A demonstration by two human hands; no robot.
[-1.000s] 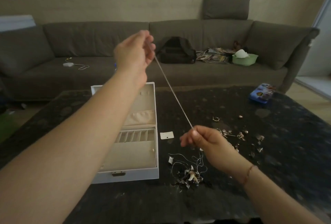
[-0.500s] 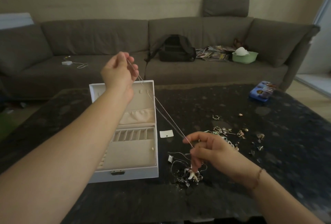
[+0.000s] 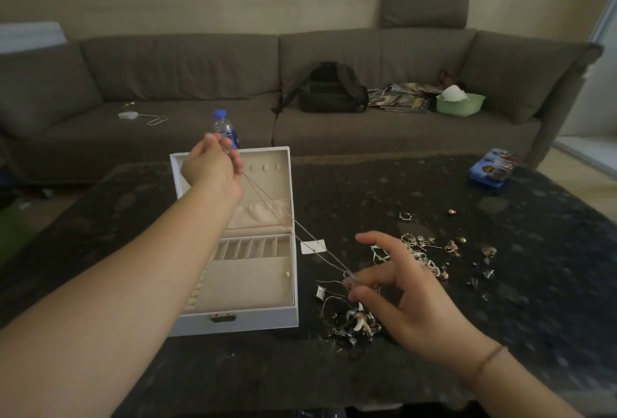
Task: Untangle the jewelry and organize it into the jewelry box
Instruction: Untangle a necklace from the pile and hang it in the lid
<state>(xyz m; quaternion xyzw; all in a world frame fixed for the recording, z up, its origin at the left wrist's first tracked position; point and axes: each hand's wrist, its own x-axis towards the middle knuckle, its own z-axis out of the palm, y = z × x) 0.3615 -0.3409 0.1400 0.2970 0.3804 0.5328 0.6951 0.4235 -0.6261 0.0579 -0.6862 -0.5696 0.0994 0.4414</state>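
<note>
A thin silver chain (image 3: 293, 229) runs doubled from my left hand (image 3: 210, 164) down to my right hand (image 3: 397, 287). My left hand pinches its upper end above the open lid of the white jewelry box (image 3: 233, 322). The chain's lower loop hangs over a fingertip of my right hand, whose fingers are spread. Below that hand lies a tangled heap of jewelry (image 3: 354, 321). Loose small pieces of jewelry (image 3: 430, 250) are scattered to the right on the dark table (image 3: 534, 284). The box's beige compartments look bare except for one small stud.
A small white card (image 3: 313, 246) lies beside the box. A water bottle (image 3: 225, 129) stands behind the lid. A blue tin (image 3: 492, 167) sits at the table's far right. Behind the table is a grey sofa (image 3: 200, 83) with a backpack, magazines and a green bowl.
My left hand has come down and left with the chain, from high up to just above the box lid. My right hand has opened its fingers; the chain now runs doubled.
</note>
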